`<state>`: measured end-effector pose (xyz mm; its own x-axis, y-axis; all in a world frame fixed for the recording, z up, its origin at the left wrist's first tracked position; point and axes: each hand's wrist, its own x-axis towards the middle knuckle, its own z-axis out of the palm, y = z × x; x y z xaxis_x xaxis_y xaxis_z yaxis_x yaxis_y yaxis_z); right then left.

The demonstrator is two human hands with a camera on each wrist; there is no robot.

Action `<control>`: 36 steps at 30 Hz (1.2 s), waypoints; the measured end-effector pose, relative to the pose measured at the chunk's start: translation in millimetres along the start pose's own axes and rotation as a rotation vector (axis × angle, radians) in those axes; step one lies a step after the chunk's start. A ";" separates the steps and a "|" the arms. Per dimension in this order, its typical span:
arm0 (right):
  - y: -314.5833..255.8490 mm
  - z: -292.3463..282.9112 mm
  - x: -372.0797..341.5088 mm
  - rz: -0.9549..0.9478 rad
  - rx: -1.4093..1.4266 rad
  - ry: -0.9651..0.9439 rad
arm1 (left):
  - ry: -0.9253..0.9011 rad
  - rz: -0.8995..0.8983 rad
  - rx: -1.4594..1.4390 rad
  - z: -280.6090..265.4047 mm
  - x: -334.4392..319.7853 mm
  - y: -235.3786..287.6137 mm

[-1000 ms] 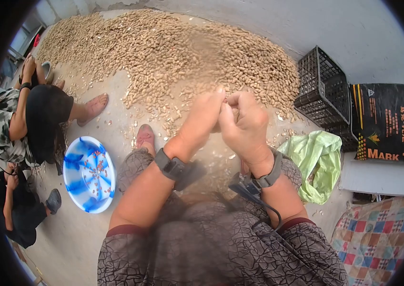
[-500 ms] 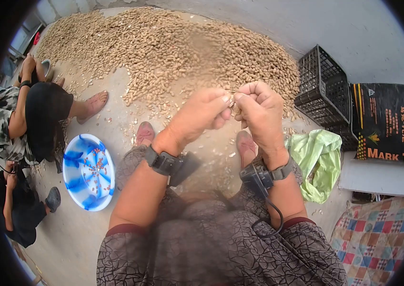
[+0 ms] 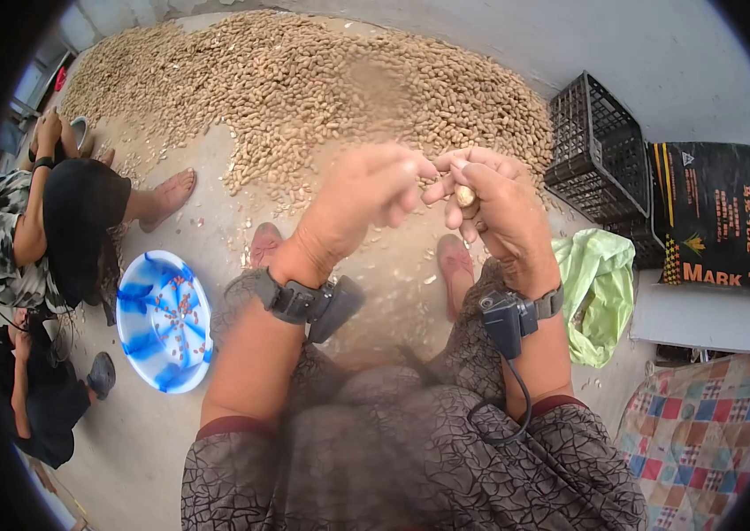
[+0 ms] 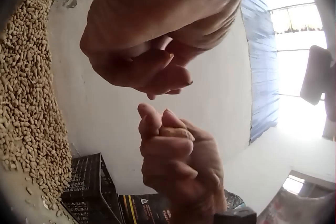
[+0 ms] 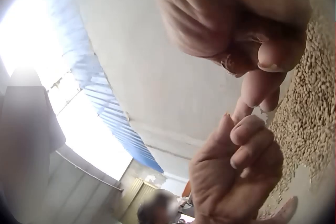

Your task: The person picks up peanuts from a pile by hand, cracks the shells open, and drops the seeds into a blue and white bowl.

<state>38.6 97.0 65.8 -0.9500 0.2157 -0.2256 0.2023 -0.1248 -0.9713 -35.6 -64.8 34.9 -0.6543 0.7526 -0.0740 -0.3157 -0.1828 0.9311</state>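
Note:
My right hand [image 3: 512, 212] pinches an unshelled peanut [image 3: 465, 195] between thumb and curled fingers, above the floor in the head view. The same peanut [image 4: 176, 132] shows between the right hand's fingertips in the left wrist view. Just left of it, my left hand [image 3: 353, 203] is raised with bent fingers, its fingertips close to the right hand's. From the right wrist, the left hand [image 5: 236, 171] appears below with thumb and fingers curled inward; I cannot tell whether anything lies inside them. Beyond both hands spreads a large heap of unshelled peanuts [image 3: 304, 80].
On the left stands a blue-and-white basin [image 3: 133, 341] with scattered reddish kernels. Two people [image 3: 17, 221] sit beyond it. At right are black crates [image 3: 592, 142], a green plastic bag [image 3: 600, 265], a black printed sack [image 3: 724, 212] and a patchwork cloth [image 3: 702, 442].
My hands were together at the fingertips and have drawn slightly apart. The right hand has shifted right and turned, and a whole peanut now shows in its fingers.

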 end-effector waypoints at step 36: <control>5.2 23.7 -2.1 -0.128 0.133 -0.113 | -0.098 0.039 -0.216 16.0 -6.9 13.8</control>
<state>36.0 73.0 63.1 -0.9880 0.1294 -0.0842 0.0525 -0.2314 -0.9714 -24.4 -62.4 53.9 -0.6024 0.7982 0.0048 -0.4383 -0.3358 0.8338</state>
